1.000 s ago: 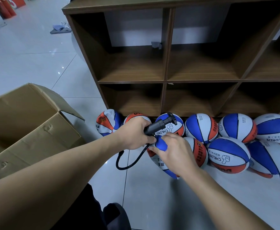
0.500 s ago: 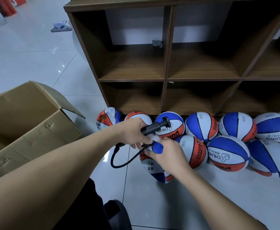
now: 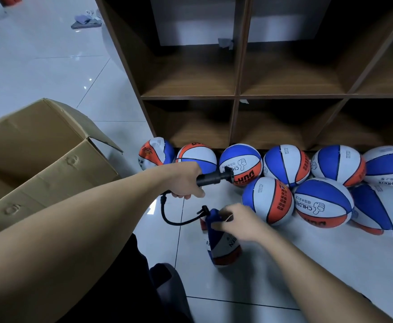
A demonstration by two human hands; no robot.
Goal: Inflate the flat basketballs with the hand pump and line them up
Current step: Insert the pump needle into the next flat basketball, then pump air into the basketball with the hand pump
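My left hand (image 3: 186,181) grips the barrel of a black hand pump (image 3: 214,177), whose handle points right. A black hose (image 3: 177,221) loops from the pump down to the top of a flat blue, white and orange basketball (image 3: 223,245) standing folded on the floor tiles. My right hand (image 3: 240,221) pinches the top of that flat ball beside the hose end. Several inflated basketballs (image 3: 322,203) lie in two rows against the foot of the shelf; the leftmost one (image 3: 154,152) looks dented.
A brown wooden cubby shelf (image 3: 237,96) rises behind the balls. An open cardboard box (image 3: 41,159) stands on the white tiled floor at the left. My dark-clothed knee (image 3: 163,283) is at the bottom centre.
Both hands moved apart: the left hand carried the pump up and away, stretching the hose, while the right hand lowered the flat ball toward me onto the floor.
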